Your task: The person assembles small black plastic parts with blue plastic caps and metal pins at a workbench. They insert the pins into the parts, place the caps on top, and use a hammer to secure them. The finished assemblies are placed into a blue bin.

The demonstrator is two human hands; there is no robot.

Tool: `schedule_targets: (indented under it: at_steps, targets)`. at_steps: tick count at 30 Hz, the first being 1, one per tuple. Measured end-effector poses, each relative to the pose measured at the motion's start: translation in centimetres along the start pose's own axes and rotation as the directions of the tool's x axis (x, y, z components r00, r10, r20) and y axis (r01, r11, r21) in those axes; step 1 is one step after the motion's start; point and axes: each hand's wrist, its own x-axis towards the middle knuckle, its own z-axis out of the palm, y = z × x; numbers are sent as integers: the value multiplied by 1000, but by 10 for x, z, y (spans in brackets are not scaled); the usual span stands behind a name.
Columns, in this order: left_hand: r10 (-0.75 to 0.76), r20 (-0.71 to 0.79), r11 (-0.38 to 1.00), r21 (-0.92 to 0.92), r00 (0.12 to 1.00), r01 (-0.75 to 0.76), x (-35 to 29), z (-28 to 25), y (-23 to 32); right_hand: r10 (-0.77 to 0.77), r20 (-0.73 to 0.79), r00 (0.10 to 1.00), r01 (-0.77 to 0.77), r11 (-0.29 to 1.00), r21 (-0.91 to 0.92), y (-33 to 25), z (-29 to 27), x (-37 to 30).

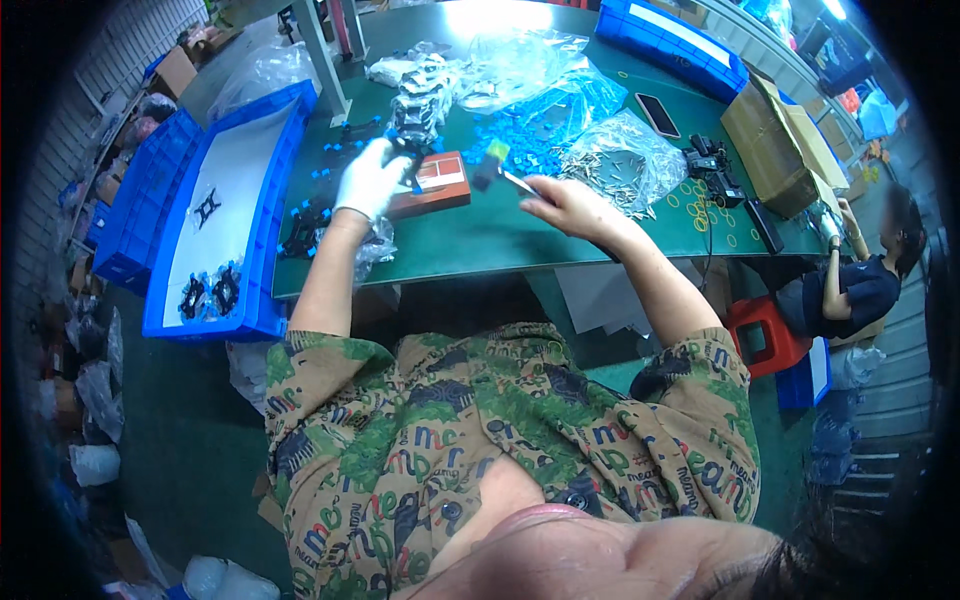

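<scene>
My left hand (370, 183), in a white glove, pinches a small black plastic part (408, 150) at a reddish-brown block (447, 190) on the green table. Part of that piece is hidden by the fingers. To the right of the block, my bare right hand (572, 207) is closed round the handle of a small hammer (490, 172). The hammer's head looks dark with a yellow patch and is raised above the table. Small black parts with blue ends (303, 230) lie left of the block, beside my left wrist.
Blue crates (160, 318) stand at left, one holding a few black parts. Behind the block are heaped black parts (425, 95), blue pieces (535, 135) and bagged metal pins (615, 165). A phone (657, 115), yellow rings (700, 215) and cardboard box (770, 140) are right, near another person (850, 285).
</scene>
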Motion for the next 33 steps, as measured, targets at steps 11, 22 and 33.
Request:
schedule_targets:
  at_steps: [11, 22, 33]
  targets:
    - [-225, -303, 939, -321, 926, 123, -94, -148, -62, -155, -2, 988, 139, 893, -428, 7, 42, -4]
    - [-342, -448, 910, -377, 826, 172, -96, -240, -67, -168, -376, 911, 8, 920, -391, 4, 75, -18]
    - [-299, -278, 855, -504, 913, 127, -102, -150, -36, -181, -374, 910, 23, 920, -390, 6, 73, -23]
